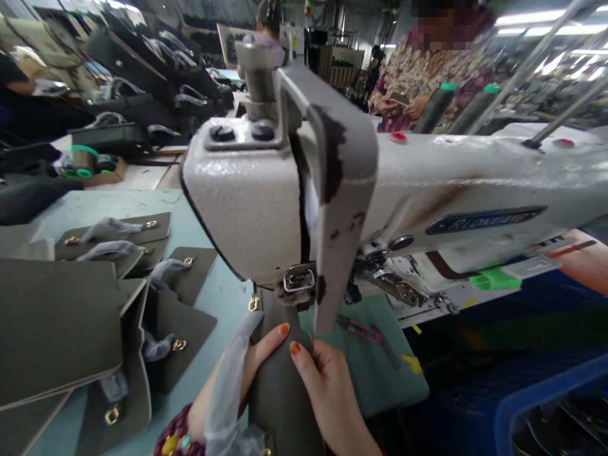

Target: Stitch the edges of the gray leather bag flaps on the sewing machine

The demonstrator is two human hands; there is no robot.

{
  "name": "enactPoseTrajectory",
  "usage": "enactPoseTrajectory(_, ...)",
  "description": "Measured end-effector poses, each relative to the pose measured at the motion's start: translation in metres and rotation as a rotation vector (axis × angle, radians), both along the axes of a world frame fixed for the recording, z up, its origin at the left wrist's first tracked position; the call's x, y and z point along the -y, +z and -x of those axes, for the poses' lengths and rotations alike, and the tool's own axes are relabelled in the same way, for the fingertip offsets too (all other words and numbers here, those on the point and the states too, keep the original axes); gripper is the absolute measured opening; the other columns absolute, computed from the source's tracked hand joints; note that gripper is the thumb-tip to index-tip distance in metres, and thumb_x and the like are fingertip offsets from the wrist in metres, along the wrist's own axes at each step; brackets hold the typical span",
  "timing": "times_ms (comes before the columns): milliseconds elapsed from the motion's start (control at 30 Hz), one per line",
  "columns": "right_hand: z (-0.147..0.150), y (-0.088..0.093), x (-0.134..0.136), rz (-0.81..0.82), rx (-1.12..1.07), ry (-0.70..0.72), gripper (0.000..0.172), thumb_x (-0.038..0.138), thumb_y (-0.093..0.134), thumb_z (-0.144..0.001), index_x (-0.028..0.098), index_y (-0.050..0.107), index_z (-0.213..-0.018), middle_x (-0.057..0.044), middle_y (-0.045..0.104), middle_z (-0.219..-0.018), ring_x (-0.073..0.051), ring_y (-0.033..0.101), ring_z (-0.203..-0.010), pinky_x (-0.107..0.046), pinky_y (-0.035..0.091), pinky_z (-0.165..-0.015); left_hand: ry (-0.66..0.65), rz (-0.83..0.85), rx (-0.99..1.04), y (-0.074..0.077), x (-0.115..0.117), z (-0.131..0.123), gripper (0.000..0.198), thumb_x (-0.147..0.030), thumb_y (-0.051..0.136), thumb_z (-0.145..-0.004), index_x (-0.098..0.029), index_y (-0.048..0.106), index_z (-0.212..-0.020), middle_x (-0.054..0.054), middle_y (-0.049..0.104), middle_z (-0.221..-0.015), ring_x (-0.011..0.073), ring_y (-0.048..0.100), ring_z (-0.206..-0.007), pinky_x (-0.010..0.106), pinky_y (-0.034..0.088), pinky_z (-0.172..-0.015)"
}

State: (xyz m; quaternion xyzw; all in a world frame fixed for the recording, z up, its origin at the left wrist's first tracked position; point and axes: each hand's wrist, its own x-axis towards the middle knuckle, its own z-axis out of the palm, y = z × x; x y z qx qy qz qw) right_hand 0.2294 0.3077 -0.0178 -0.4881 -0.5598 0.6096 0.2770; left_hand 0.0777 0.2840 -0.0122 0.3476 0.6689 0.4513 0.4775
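A dark grey bag panel (282, 392) lies below the head of a white sewing machine (247, 196). My left hand (259, 358) grips its left side, thumb on top and the other fingers mostly hidden behind a plastic-wrapped handle (225, 386). That handle is fixed to the panel near a gold buckle (255, 304). On the panel's right edge, my right hand (327, 386) holds on with its thumb on top and fingers curled at the side. The panel's far end is under the machine head, where the needle area is mostly hidden.
Several grey panels (57, 323) with wrapped handles and gold buckles are piled at left. Pink-handled snips (363, 330) lie right of the machine arm. A blue crate (546, 405) stands at lower right. Beyond the machine, a person in a patterned top (427, 76) holds a small piece.
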Motion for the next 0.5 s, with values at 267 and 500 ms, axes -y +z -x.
enactPoseTrajectory(267, 0.011, 0.002, -0.016, 0.027, -0.039, -0.034, 0.046, 0.054, 0.052, -0.090, 0.014, 0.053, -0.068, 0.000, 0.046, -0.063, -0.011, 0.040, -0.061, -0.021, 0.031, -0.053, -0.002, 0.061, 0.341, 0.006, -0.021, 0.009, 0.041, -0.050, 0.067, -0.083, -0.021, 0.071, -0.112, 0.010, 0.076, -0.101, 0.0339, 0.074, -0.091, 0.046, 0.062, -0.082)
enactPoseTrajectory(500, 0.019, -0.005, -0.027, -0.023, -0.043, -0.093, 0.055, 0.064, 0.051, -0.088, 0.014, 0.060, -0.066, -0.001, 0.049, -0.060, -0.014, 0.046, -0.062, -0.021, 0.035, -0.051, -0.081, -0.175, 0.145, 0.032, -0.045, 0.009, 0.039, -0.042, 0.060, -0.085, -0.022, 0.071, -0.116, 0.009, 0.072, -0.118, 0.0314, 0.063, -0.119, 0.043, 0.047, -0.108)
